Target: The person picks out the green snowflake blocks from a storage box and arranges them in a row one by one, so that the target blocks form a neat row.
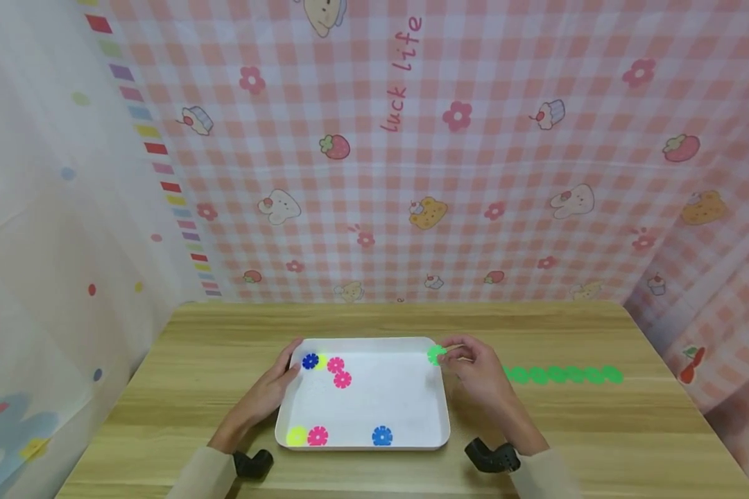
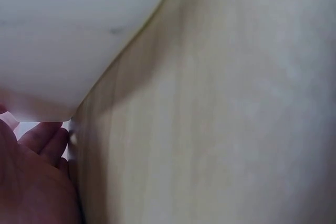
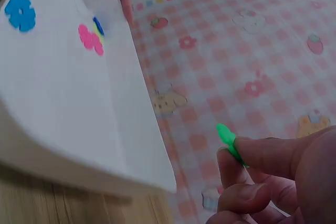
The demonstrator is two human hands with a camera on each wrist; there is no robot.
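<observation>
A white rectangular tray point(image 1: 399, 398) lies on the table with several notched plastic discs in it. My left hand point(image 1: 274, 384) grips the tray's left side near the far corner, the thumb at the rim and the fingers along the outer wall. My right hand point(image 1: 479, 374) pinches a green notched disc point(image 3: 227, 136) between thumb and fingers, just above the far right corner. Inside the tray, a dark blue disc point(image 1: 310, 361), a yellow one and two pink discs point(image 1: 342, 380) sit far left. Along the near side lie a yellow disc point(image 1: 296, 436), a pink disc point(image 1: 317, 436) and a blue disc point(image 1: 382, 436).
Right of the tray, a row of several green discs point(image 1: 558, 375) lies on the wooden table point(image 1: 599, 430), its left end partly behind my right hand. A pink checked cloth point(image 1: 399, 166) hangs behind the table. Black wrist mounts point(image 1: 254, 464) sit at both wrists.
</observation>
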